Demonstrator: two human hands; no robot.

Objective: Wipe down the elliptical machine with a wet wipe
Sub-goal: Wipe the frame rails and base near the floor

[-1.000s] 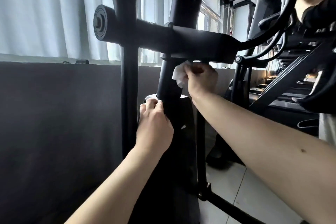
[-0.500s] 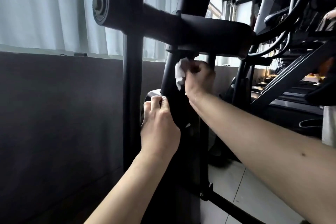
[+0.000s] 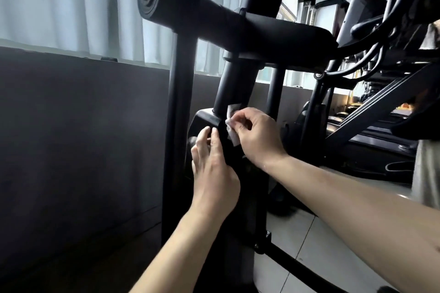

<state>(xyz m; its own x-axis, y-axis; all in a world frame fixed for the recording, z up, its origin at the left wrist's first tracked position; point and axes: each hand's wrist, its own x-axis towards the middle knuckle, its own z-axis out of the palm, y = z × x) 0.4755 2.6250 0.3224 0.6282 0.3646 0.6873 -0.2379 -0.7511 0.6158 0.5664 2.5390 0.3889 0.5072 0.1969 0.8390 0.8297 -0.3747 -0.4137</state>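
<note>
In the head view the wiping step is in hand: the right hand (image 3: 257,135) pinches the crumpled white wet wipe (image 3: 232,126) between thumb and curled fingers and presses it to the foot of the centre post (image 3: 232,85) of the elliptical machine (image 3: 273,33), where the post meets the dark cover (image 3: 202,119). The left hand (image 3: 212,164) rests its nearly straight fingers on that cover just beside the wipe, holding nothing. The next move probably calls for dragging the wipe along the matte black frame, which looks smooth and dull, with no dirt visible in this dim light.
</note>
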